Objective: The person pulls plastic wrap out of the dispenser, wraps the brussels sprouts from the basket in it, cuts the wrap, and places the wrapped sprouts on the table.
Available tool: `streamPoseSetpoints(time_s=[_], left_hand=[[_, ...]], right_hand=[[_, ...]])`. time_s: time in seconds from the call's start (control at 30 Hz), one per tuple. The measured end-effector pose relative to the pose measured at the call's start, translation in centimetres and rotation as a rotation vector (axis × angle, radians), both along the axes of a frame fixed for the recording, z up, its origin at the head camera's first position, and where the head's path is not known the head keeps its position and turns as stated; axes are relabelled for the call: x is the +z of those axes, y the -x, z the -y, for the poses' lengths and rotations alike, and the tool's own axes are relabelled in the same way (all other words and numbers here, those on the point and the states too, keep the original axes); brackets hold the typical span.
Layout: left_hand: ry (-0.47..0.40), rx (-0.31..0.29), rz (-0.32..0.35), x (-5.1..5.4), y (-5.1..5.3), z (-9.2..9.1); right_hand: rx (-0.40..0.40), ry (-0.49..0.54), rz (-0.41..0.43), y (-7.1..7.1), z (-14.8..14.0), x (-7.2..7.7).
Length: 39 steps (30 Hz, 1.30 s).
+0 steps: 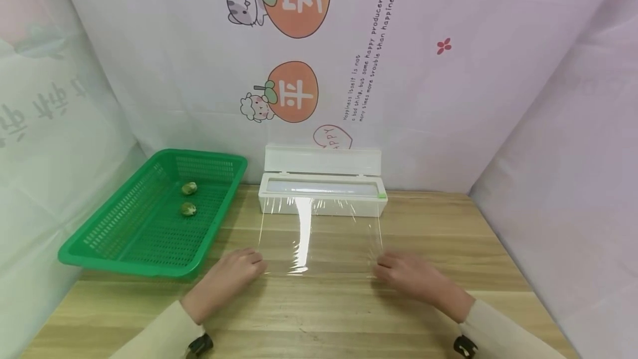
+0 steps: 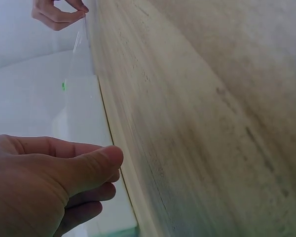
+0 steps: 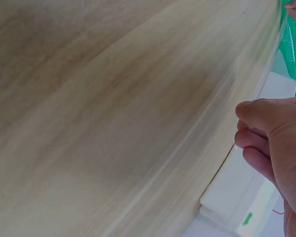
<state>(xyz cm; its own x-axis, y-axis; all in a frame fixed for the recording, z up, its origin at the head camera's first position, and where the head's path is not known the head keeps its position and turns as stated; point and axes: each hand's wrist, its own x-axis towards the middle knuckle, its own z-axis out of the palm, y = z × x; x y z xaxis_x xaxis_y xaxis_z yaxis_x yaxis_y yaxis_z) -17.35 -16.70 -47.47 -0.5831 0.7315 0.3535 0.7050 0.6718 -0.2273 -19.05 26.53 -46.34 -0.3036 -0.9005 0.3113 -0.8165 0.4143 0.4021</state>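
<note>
Wooden counter (image 1: pixel 324 320) is carrying white cling-film dispenser (image 1: pixel 323 166) | left hand (image 1: pixel 231 273), right hand (image 1: pixel 411 276): fingers are pinching near corners of clear film (image 1: pixel 303 237)

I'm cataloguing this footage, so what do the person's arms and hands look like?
The left sleeve and right sleeve are plain cream, with a small black band showing near each cuff. The left hand and right hand wear no gloves.
</note>
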Motion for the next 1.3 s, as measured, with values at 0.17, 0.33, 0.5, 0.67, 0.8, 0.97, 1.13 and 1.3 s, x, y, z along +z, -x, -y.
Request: streamPoseSetpoints(time_s=[0.17, 0.33, 0.5, 0.67, 0.8, 0.97, 1.13, 1.3], left_hand=[[-0.005, -0.008, 0.062, -0.2, 0.5, -0.2], [-0.008, -0.036, 0.133, -0.1, 1.0, -0.3], [-0.037, -0.034, 0.219, -0.2, 1.3, -0.2], [-0.162, 0.056, 0.402, 0.1, 1.7, -0.5], [-0.260, 0.142, 0.506, 0.3, 2.0, -1.2], [-0.297, 0.185, 0.514, 0.3, 1.9, -1.8], [-0.286, 0.214, 0.512, 0.3, 1.8, -1.9], [-0.272, 0.226, 0.512, 0.2, 1.7, -1.7]], right_hand=[[-0.059, -0.070, 0.076, -0.1, 0.3, 0.2], [-0.098, -0.110, 0.170, 0.0, 0.6, 0.3], [-0.136, -0.092, 0.381, 0.4, 0.8, 0.4], [-0.246, 0.029, 0.659, 0.8, 1.1, 1.2], [-0.342, 0.113, 0.755, 1.0, 1.6, 1.4], [-0.441, 0.149, 0.808, 1.1, 2.3, 1.4], [-0.502, 0.144, 0.828, 1.1, 2.5, 1.0], [-0.492, 0.161, 0.807, 1.1, 2.3, 0.7]])
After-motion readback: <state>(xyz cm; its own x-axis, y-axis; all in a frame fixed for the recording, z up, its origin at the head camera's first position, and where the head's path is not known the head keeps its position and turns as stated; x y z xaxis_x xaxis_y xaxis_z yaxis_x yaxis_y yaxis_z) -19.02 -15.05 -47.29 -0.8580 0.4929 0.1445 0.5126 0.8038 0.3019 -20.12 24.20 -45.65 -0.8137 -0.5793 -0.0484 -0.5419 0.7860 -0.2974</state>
